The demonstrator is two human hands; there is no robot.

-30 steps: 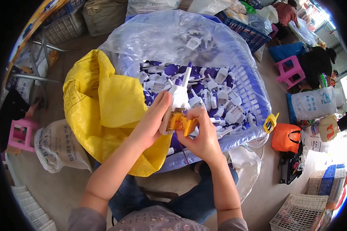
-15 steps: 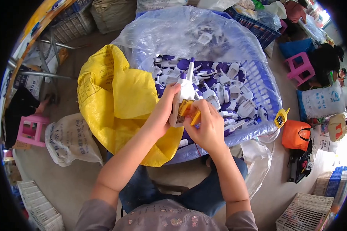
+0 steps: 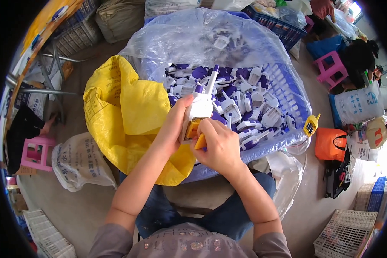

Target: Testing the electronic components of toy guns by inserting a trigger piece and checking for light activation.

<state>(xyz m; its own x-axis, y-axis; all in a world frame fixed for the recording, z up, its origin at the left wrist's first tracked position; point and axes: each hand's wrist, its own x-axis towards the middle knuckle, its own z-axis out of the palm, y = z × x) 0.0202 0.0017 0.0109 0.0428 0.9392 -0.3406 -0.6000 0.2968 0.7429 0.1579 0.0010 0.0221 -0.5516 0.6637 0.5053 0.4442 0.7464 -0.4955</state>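
Observation:
My left hand (image 3: 176, 124) is closed around a white plastic housing (image 3: 201, 105) with a long purple-tipped stem pointing away from me. My right hand (image 3: 220, 145) pinches a yellow plastic piece (image 3: 200, 141) at the housing's near end. More yellow (image 3: 193, 128) shows inside the housing's opening; whether both are one piece cannot be told, as my fingers cover part of it. Beyond my hands, a blue basket (image 3: 297, 96) lined with clear plastic sheeting (image 3: 176, 36) holds many similar white-and-purple parts (image 3: 230, 107).
A yellow woven sack (image 3: 144, 112) drapes over the basket's left side. Another yellow piece (image 3: 311, 125) sits on its right rim. A white sack (image 3: 82, 161) and pink stool (image 3: 38, 153) stand left; an orange bag (image 3: 331, 144) lies right. Another person (image 3: 357, 64) sits far right.
My hands and the housing have shifted slightly left and nearer to me. The right fingers have turned over the yellow piece, hiding more of it; both hands keep their hold.

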